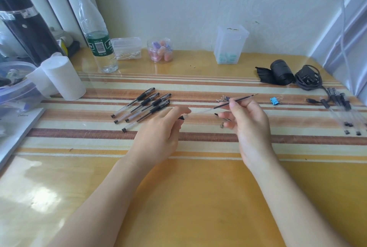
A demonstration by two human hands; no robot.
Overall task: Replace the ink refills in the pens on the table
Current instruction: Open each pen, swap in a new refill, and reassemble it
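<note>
My right hand [249, 125] pinches a thin ink refill [241, 99] between thumb and forefinger, its tip pointing up to the right. A small dark pen part [222, 125] shows under its lower fingers. My left hand [160, 127] holds a clear pen barrel [183, 116] with a black end, aimed at the refill's tail. Several black gel pens [143, 107] lie side by side on the striped mat [198, 137], left of my hands. A few more refill tips [223, 98] lie just behind my right hand.
More pens [341, 111] lie at the right edge by a black cable and adapter [307, 80] and a blue binder clip [275, 100]. Along the wall stand a water bottle [97, 36], jars, a clear box [230, 44] and a paper roll [63, 78].
</note>
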